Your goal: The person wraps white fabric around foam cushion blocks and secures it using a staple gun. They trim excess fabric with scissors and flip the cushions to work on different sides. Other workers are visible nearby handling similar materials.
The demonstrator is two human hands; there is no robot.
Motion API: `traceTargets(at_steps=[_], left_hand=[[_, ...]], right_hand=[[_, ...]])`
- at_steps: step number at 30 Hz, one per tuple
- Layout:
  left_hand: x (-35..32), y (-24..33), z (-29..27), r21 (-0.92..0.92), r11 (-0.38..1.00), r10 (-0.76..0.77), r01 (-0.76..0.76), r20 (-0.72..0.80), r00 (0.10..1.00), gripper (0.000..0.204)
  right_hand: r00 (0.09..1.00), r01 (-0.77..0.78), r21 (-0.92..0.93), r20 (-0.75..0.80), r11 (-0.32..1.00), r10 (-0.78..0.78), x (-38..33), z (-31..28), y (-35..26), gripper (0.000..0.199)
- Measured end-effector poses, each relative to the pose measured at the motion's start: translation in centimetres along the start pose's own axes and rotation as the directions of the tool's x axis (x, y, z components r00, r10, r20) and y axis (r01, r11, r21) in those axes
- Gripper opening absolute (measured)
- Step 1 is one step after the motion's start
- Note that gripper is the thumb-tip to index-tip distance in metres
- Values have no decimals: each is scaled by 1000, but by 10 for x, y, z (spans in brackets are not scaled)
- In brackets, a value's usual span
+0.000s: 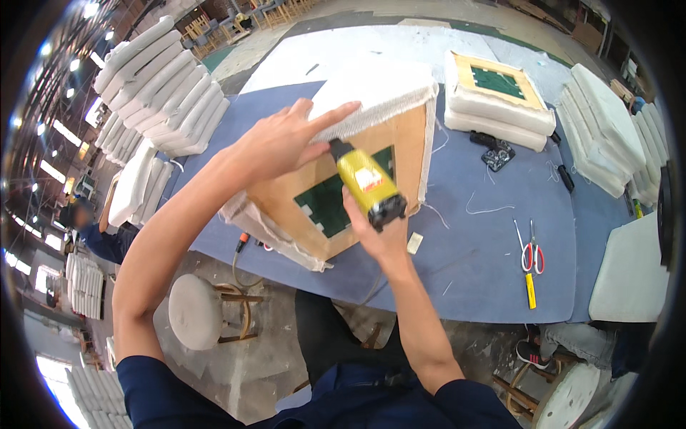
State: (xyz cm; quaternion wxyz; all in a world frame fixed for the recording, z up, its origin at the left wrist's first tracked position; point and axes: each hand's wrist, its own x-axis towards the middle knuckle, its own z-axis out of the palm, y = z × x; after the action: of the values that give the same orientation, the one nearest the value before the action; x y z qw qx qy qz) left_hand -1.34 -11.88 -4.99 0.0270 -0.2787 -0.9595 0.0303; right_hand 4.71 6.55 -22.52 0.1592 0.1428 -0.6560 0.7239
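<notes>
A seat cushion (411, 159) lies tilted on the table, its wooden underside with a green mesh centre facing up and ribbed white fabric folded over its edges. My right hand (375, 232) is closed round a yellow and black staple gun (364, 179), whose dark nose points at the far fabric edge. My left hand (286, 139) lies at that far edge beside the nose, index finger stretched along the fabric and thumb apart below it. The staple gun hides part of the green mesh.
Red-handled scissors (534, 259) and a yellow-handled tool (529, 286) lie at the right. Beyond them are a black tool (484, 139), stacked cushions (493, 118) and tall white stacks (161, 86) at far left. An orange hose connector (244, 239) and round stool (194, 312) are near. A person (103, 236) works at left.
</notes>
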Motion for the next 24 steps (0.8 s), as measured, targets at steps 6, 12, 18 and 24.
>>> traceTargets(at_steps=[6, 12, 18, 24], left_hand=[[-11, -69, -4, -817, 501, 17, 287, 340, 940, 66], [-20, -26, -9, -199, 961, -165, 194, 155, 974, 57], [-33, -9, 0, 27, 989, -150, 149, 32, 988, 61], [-33, -4, 3, 40, 996, -78, 79, -23, 997, 72]], right_hand=[[991, -74, -142, 101, 987, 89, -42, 13, 22, 46], [996, -85, -68, 34, 994, 87, -32, 23, 48, 49], [986, -146, -24, 76, 989, 148, -3, 6, 9, 28], [994, 93, 43, -53, 995, -90, 16, 12, -23, 21]])
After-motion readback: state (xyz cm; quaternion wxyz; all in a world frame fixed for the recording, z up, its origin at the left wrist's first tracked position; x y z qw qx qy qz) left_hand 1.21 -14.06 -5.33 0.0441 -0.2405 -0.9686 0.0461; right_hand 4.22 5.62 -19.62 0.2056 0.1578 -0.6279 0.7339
